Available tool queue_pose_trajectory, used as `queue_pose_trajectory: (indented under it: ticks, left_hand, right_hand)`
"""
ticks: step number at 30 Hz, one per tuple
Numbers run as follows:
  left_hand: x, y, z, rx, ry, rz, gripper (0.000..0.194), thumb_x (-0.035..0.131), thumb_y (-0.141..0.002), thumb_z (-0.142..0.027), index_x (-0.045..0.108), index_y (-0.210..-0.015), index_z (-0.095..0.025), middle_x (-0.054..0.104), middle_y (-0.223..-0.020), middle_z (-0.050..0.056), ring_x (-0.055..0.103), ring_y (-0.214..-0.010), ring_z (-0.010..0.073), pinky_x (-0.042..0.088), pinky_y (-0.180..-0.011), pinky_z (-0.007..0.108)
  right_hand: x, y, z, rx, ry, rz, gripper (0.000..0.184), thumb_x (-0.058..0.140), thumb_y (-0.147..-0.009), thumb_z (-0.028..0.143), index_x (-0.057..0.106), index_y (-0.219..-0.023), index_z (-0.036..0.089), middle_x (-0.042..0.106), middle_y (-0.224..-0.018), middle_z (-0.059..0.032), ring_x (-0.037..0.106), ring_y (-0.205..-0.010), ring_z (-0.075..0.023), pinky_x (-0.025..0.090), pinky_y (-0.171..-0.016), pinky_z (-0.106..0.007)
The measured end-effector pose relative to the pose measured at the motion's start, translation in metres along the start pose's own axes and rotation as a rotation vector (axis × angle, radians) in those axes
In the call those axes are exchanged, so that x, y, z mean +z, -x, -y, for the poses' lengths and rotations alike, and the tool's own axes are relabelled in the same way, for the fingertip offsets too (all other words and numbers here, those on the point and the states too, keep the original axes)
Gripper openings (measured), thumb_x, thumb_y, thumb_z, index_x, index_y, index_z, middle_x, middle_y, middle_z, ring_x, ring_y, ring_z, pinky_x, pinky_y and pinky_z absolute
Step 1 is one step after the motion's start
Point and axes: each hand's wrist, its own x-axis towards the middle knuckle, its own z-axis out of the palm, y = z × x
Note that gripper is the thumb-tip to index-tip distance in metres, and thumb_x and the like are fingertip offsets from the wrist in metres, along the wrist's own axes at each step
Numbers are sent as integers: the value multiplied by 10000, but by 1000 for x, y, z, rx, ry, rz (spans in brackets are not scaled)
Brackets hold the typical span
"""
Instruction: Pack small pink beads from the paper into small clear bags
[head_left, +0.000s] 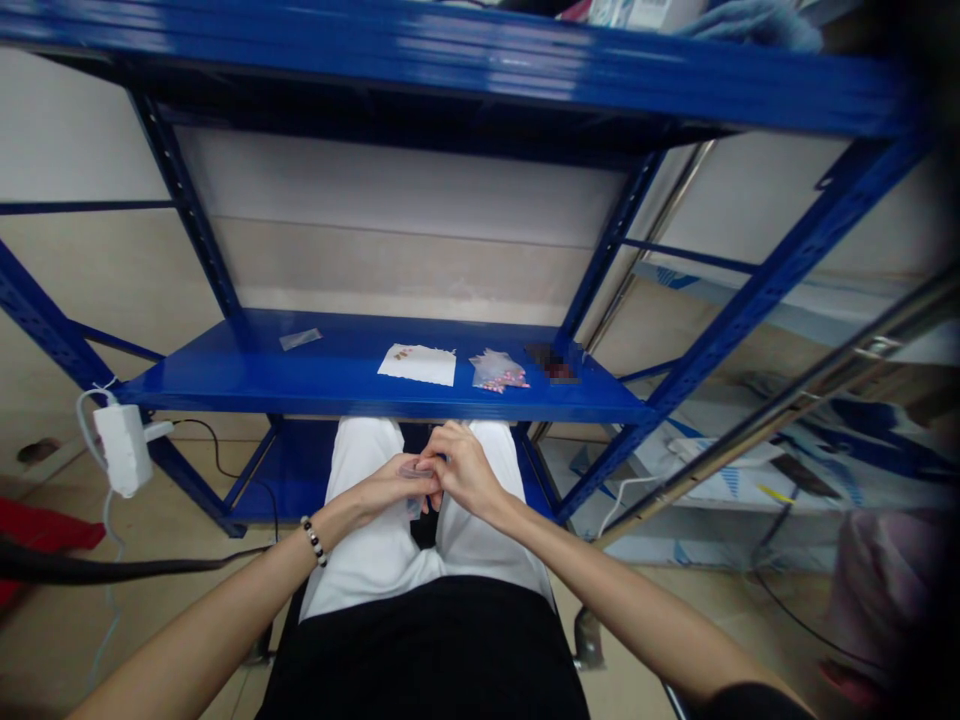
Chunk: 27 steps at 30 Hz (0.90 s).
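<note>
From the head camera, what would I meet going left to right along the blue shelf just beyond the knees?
Small clear packet → white sheet → clear bags with pink bits → dark, blurred thing.

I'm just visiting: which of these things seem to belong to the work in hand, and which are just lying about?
Probably part of the job:
clear plastic at the left hand and right hand
white sheet
pink-speckled packets

Likely just lying about:
white power strip
blue cloth up top

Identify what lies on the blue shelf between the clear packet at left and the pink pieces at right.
In the head view, a white sheet lies there, with small pieces near its upper left corner.
</note>
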Motion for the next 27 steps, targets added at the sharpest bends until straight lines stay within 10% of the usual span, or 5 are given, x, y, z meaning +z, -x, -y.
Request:
queue_pose_trajectory:
  ticks: [9,16,27]
  left_hand:
    - [-8,2,0,-53,-83,-100,325,695,-747,-404,678,-907,-122,684,-711,74,634,-654,170,455,-610,265]
    - [-29,-11,20,-127,-224,-324,204,679,-657,-284,663,-760,-108,676,-601,68,586,-501,142,389,-500,234]
    - [-29,-9,5,-3,-229,-408,236,696,-675,-354,601,-685,-138,524,-540,-15,441,-451,98,357,-461,236]
  right_hand:
    - [-5,-40,-41,141,-132,-275,234,522,-941,313,720,-898,197,708,-826,-41,622,-757,-181,442,-721,-279]
    - [3,-138,-109,316,172,-137,259,494,-938,273,735,-965,181,738,-889,-49,662,-841,-184,450,-771,-234]
    - [33,-227,-151,386,312,-72,142,633,-842,191,762,-900,201,746,-963,-75,660,-934,-201,450,-844,-252]
